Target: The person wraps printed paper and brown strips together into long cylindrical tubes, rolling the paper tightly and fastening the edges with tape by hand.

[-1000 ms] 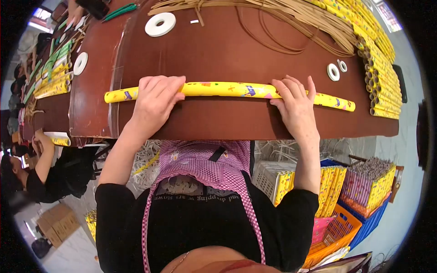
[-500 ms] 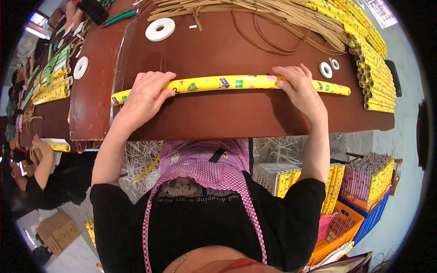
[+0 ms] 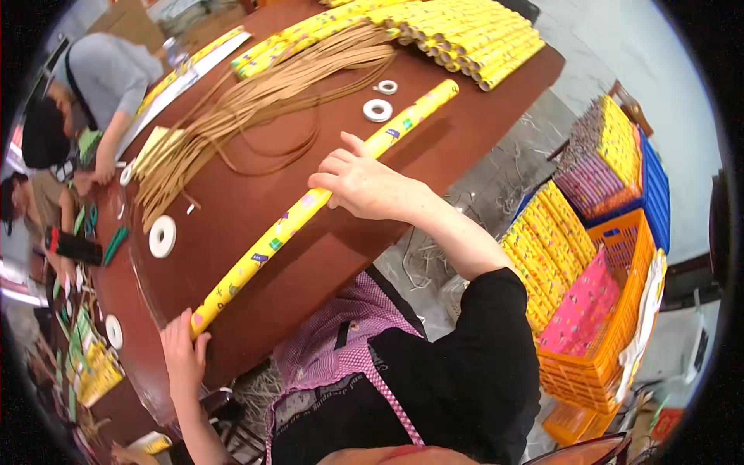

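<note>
A long, narrow roll of yellow patterned wrapping paper (image 3: 287, 229) lies slantwise over the brown table, held in both hands. My left hand (image 3: 184, 350) is closed around its near, lower-left end, with the thumb on one side and the fingers on the other. Past the middle of the roll, my right hand (image 3: 368, 184) grips it with the fingers over the top; the thumb is mostly hidden. The far end of the roll points to the upper right, beside a white tape roll (image 3: 377, 111) and a smaller tape roll (image 3: 387, 87).
Brown paper strips (image 3: 232, 116) spread across the table (image 3: 256, 186). Yellow rolls (image 3: 473, 39) are stacked at the far edge. White tape rolls (image 3: 162, 236) lie to the left. An orange crate (image 3: 581, 380) and blue crate (image 3: 655, 194) stand at right. A co-worker (image 3: 116, 77) leans in at upper left.
The view has turned toward the right. The roll now slants instead of lying level; my left hand is at its end, and my right hand is nearer its middle.
</note>
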A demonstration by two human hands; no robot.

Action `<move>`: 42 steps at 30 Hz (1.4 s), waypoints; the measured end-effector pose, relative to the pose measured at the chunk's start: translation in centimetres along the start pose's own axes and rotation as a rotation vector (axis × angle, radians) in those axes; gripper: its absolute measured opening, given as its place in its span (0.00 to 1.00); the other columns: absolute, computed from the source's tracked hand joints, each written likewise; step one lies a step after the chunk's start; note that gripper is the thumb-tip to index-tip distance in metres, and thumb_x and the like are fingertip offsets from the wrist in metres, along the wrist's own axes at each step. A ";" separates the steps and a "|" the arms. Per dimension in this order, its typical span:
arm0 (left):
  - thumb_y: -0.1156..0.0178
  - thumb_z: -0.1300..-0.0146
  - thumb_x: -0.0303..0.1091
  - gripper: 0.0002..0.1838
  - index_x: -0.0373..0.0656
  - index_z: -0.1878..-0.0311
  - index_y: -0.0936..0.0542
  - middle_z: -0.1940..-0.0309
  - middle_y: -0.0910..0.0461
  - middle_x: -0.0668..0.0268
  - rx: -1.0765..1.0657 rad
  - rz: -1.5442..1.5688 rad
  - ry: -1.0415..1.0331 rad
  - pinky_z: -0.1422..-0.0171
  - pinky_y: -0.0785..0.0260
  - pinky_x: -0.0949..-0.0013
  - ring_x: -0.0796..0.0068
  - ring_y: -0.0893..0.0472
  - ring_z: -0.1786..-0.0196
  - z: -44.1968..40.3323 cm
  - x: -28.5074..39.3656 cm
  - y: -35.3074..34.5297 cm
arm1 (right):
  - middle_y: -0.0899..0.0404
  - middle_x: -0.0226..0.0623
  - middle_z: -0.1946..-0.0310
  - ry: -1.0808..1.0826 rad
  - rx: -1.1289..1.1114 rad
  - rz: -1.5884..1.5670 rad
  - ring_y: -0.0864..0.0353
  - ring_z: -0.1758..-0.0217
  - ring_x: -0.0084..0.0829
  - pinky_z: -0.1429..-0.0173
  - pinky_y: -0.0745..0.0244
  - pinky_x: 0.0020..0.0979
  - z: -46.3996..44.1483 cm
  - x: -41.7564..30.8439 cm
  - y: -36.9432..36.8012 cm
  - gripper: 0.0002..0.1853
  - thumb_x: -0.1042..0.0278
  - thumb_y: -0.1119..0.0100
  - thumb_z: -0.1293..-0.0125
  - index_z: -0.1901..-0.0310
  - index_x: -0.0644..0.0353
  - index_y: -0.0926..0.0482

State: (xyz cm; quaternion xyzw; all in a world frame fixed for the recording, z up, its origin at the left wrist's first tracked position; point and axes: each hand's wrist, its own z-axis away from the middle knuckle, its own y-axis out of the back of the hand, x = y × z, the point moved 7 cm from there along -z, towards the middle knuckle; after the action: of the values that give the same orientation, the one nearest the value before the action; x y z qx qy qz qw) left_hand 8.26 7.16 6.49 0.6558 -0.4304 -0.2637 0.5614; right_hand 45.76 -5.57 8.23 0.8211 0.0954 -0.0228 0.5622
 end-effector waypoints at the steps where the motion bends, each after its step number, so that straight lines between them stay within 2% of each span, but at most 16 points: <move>1: 0.31 0.44 0.26 0.30 0.38 0.37 0.27 0.46 0.22 0.52 0.001 -0.003 -0.025 0.38 0.34 0.52 0.49 0.24 0.44 -0.4 0.5 0.2 | 0.23 0.33 0.58 0.020 0.042 0.008 0.23 0.44 0.37 0.22 0.48 0.60 0.3 0.3 1.0 0.19 0.70 0.31 0.46 0.50 0.54 0.20; 7: 0.34 0.44 0.22 0.29 0.37 0.37 0.28 0.53 0.22 0.50 -0.107 0.191 -0.104 0.49 0.30 0.52 0.47 0.24 0.54 -4.9 6.2 0.3 | 0.21 0.34 0.50 0.016 0.075 0.209 0.29 0.31 0.37 0.22 0.51 0.61 1.6 5.3 6.3 0.22 0.69 0.31 0.45 0.47 0.53 0.21; 10: 0.38 0.38 0.22 0.23 0.35 0.39 0.27 0.54 0.22 0.54 -0.077 0.384 -0.088 0.45 0.29 0.62 0.54 0.21 0.51 -9.6 8.8 1.3 | 0.22 0.37 0.44 0.022 0.272 0.268 0.30 0.30 0.40 0.25 0.46 0.62 1.7 10.0 9.2 0.27 0.66 0.31 0.42 0.40 0.48 0.24; 12: 0.40 0.35 0.23 0.20 0.34 0.40 0.26 0.54 0.21 0.57 -0.075 0.451 -0.095 0.44 0.29 0.68 0.63 0.20 0.50 -13.1 10.3 1.4 | 0.23 0.41 0.42 -0.132 0.620 0.368 0.31 0.30 0.41 0.26 0.44 0.59 2.6 12.2 11.8 0.29 0.65 0.31 0.41 0.36 0.48 0.25; 13: 0.40 0.34 0.24 0.20 0.33 0.39 0.26 0.54 0.21 0.59 -0.094 0.514 -0.056 0.45 0.29 0.70 0.69 0.21 0.52 -14.9 10.9 1.1 | 0.23 0.44 0.41 -0.227 0.742 0.341 0.29 0.31 0.40 0.28 0.36 0.50 3.2 13.2 12.9 0.29 0.67 0.31 0.39 0.35 0.53 0.26; 14: 0.40 0.33 0.25 0.20 0.32 0.39 0.25 0.57 0.21 0.63 -0.037 0.515 -0.103 0.49 0.29 0.72 0.74 0.21 0.54 -16.7 11.7 0.9 | 0.23 0.44 0.41 -0.238 0.742 0.347 0.29 0.31 0.40 0.28 0.36 0.50 3.5 13.7 12.1 0.29 0.67 0.31 0.39 0.35 0.53 0.26; 16: 0.40 0.32 0.27 0.19 0.33 0.39 0.24 0.61 0.21 0.67 -0.103 0.638 -0.039 0.54 0.30 0.75 0.80 0.22 0.58 -20.4 14.1 0.2 | 0.23 0.47 0.41 -0.317 0.997 -0.352 0.24 0.35 0.38 0.34 0.28 0.39 5.2 17.1 10.0 0.27 0.70 0.32 0.37 0.36 0.61 0.26; 17: 0.40 0.32 0.29 0.18 0.33 0.41 0.23 0.64 0.21 0.69 -0.163 0.684 0.015 0.56 0.31 0.76 0.81 0.23 0.61 -22.2 15.4 -0.2 | 0.23 0.47 0.41 -0.366 0.960 -0.461 0.21 0.40 0.35 0.38 0.24 0.33 5.5 15.4 8.7 0.26 0.70 0.34 0.35 0.37 0.68 0.27; 18: 0.40 0.31 0.30 0.17 0.33 0.42 0.22 0.66 0.21 0.71 -0.220 0.729 0.077 0.59 0.32 0.77 0.83 0.24 0.64 -23.8 16.6 -0.8 | 0.23 0.47 0.40 -0.433 0.896 -0.635 0.21 0.41 0.33 0.38 0.24 0.34 5.5 14.9 5.6 0.29 0.68 0.33 0.35 0.35 0.69 0.29; 19: 0.40 0.31 0.32 0.17 0.34 0.43 0.21 0.68 0.22 0.72 -0.223 0.778 0.063 0.61 0.33 0.77 0.84 0.26 0.66 -25.4 18.1 -1.2 | 0.24 0.45 0.38 -0.487 0.659 -0.868 0.23 0.38 0.31 0.37 0.25 0.34 5.2 13.5 3.9 0.30 0.66 0.33 0.33 0.33 0.69 0.31; 22: 0.40 0.32 0.36 0.15 0.33 0.50 0.19 0.72 0.24 0.73 -0.164 0.855 -0.030 0.67 0.35 0.72 0.84 0.28 0.70 -31.1 20.6 -2.4 | 0.28 0.53 0.35 -0.319 0.485 -0.530 0.28 0.31 0.45 0.30 0.30 0.40 4.8 10.0 3.5 0.29 0.63 0.34 0.33 0.34 0.65 0.29; 24: 0.39 0.33 0.38 0.14 0.33 0.58 0.18 0.75 0.25 0.72 -0.082 0.679 -0.225 0.68 0.35 0.70 0.83 0.28 0.71 -36.1 20.6 -3.0 | 0.29 0.53 0.35 -0.284 0.418 -0.414 0.29 0.31 0.48 0.30 0.31 0.41 4.9 11.2 3.2 0.28 0.62 0.34 0.33 0.35 0.64 0.28; 26: 0.37 0.35 0.43 0.18 0.33 0.65 0.19 0.77 0.25 0.69 -0.021 0.663 -0.158 0.67 0.35 0.68 0.81 0.27 0.71 -39.4 21.1 -2.9 | 0.28 0.51 0.34 -0.313 0.350 -0.296 0.29 0.31 0.51 0.29 0.31 0.41 4.9 13.6 2.8 0.24 0.64 0.35 0.34 0.38 0.62 0.24; 30: 0.36 0.39 0.46 0.21 0.32 0.62 0.18 0.75 0.19 0.60 -0.031 0.543 -0.121 0.64 0.29 0.63 0.72 0.21 0.70 -46.4 20.8 -5.3 | 0.26 0.51 0.38 -0.360 0.313 -0.286 0.27 0.33 0.50 0.31 0.29 0.42 3.6 19.8 1.5 0.19 0.67 0.37 0.34 0.43 0.62 0.21; 34: 0.36 0.42 0.47 0.24 0.32 0.57 0.15 0.62 0.14 0.45 -0.046 0.446 -0.080 0.50 0.24 0.54 0.51 0.14 0.57 -50.8 23.4 -5.0 | 0.23 0.53 0.41 -0.384 0.355 -0.146 0.24 0.37 0.53 0.34 0.27 0.45 1.4 22.7 0.6 0.16 0.68 0.38 0.36 0.47 0.61 0.19; 42: 0.36 0.43 0.45 0.25 0.29 0.53 0.17 0.53 0.16 0.43 -0.005 0.292 -0.101 0.44 0.25 0.53 0.49 0.15 0.50 -61.9 27.4 -8.7 | 0.23 0.50 0.43 -0.145 0.402 0.137 0.26 0.37 0.48 0.36 0.33 0.47 2.3 19.2 0.6 0.17 0.74 0.37 0.43 0.51 0.61 0.21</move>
State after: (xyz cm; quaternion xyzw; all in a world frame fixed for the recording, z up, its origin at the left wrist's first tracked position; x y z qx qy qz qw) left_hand 75.35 15.12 16.11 0.5708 -0.5483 -0.2129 0.5730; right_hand 64.87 -5.38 5.15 0.9174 -0.0076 -0.0623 0.3929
